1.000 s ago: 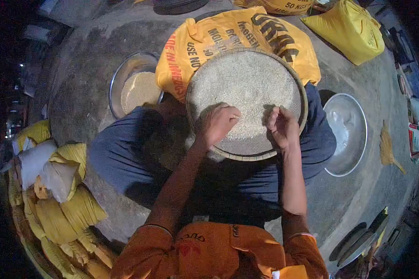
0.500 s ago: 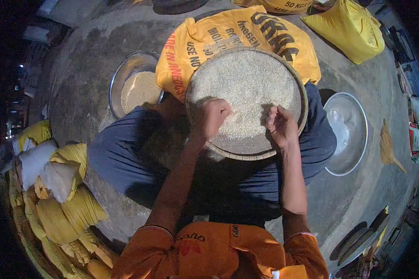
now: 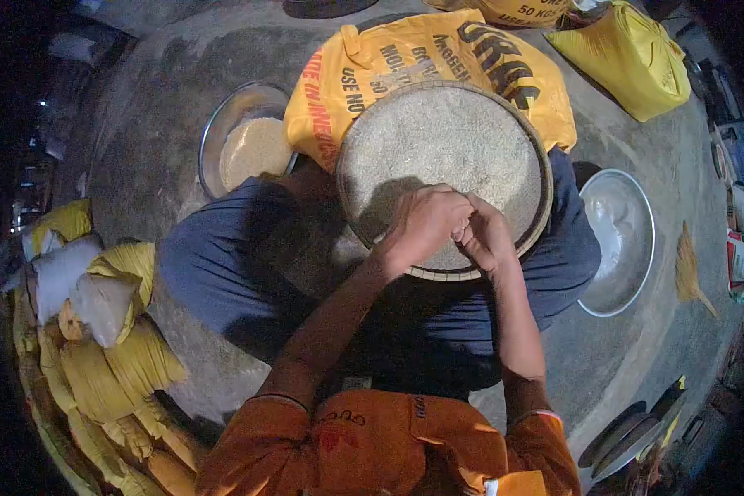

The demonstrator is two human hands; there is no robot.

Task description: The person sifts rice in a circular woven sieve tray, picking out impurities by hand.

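A round woven sieve tray (image 3: 538,217) rests over my lap, spread with pale grain that looks like rice (image 3: 446,136). My left hand (image 3: 428,221) is above the near part of the tray, its fingers curled and closed, meeting the right hand. Close against it, my right hand (image 3: 490,236) has its fingers bent inward and pressed together. Anything small between the fingers is hidden from me. A shadow from the hands falls on the grain at left. Beyond the tray, a yellow-orange printed sack (image 3: 322,91) lies on the floor, partly covered by its rim.
At left stands a metal basin (image 3: 210,153) holding a tan heap of grain (image 3: 256,153). Another metal basin (image 3: 628,273) is at right, beside a small broom (image 3: 688,264). A full yellow sack (image 3: 636,70) sits at the back right; several sacks (image 3: 112,364) pile up at left.
My left hand has moved right across the tray to meet my right hand. They were apart over the grain before. My right hand has shifted slightly, and the view has moved a little.
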